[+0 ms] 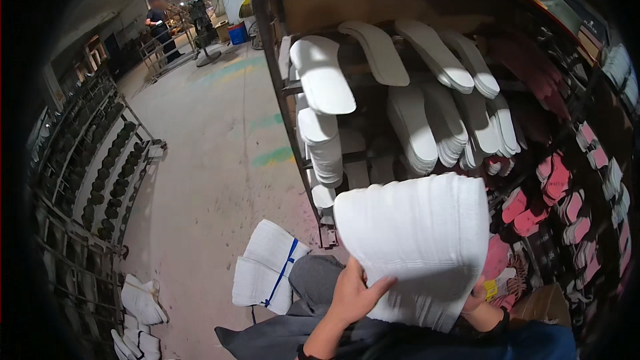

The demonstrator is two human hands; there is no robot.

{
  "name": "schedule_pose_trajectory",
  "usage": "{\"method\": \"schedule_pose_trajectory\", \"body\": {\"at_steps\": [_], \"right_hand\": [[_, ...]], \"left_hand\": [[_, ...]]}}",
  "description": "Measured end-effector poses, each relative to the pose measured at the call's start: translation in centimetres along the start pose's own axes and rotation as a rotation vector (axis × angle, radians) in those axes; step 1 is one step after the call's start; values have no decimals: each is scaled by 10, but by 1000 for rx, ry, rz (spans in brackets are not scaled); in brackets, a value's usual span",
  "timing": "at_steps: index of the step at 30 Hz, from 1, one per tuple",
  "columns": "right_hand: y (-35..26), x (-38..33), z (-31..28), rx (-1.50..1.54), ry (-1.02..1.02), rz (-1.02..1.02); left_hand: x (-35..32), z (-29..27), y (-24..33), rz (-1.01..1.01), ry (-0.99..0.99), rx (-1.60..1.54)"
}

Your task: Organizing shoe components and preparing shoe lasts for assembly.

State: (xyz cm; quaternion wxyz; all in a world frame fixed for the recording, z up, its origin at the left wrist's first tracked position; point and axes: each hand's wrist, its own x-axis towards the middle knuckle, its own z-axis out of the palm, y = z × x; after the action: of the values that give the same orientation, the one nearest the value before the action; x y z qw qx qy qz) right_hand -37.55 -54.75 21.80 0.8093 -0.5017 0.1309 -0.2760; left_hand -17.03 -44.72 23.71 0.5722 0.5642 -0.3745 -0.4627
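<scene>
A thick stack of white insoles [417,247] is held up in front of me, its layers fanned along the top edge. My left hand [357,293] grips the stack's near left side, thumb laid across the face. Around the lower right edge curls my right hand [475,297], its fingers partly hidden behind the stack. Just beyond, a dark metal rack [275,33] bears white insoles [325,77] in rows, single or in thin piles. Down on the left lies a bundle of white insoles [260,267] tied with a blue strap [283,270].
Pink insoles [553,177] fill shelves on the right, above a cardboard box [543,303]. A wheeled rack of dark shoe-shaped pieces [100,193] stands at left, with white bundles [143,300] near its foot. Far back are a person [160,23], a fan [203,33] and a blue bin [237,33].
</scene>
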Motion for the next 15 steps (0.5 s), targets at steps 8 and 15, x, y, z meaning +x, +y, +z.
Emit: {"method": "schedule_pose_trajectory", "body": {"at_steps": [8, 15], "right_hand": [[-38, 20, 7, 201, 274, 115], [-52, 85, 21, 324, 265, 117]], "left_hand": [[86, 16, 16, 324, 13, -240], [124, -3, 11, 384, 150, -241]]}}
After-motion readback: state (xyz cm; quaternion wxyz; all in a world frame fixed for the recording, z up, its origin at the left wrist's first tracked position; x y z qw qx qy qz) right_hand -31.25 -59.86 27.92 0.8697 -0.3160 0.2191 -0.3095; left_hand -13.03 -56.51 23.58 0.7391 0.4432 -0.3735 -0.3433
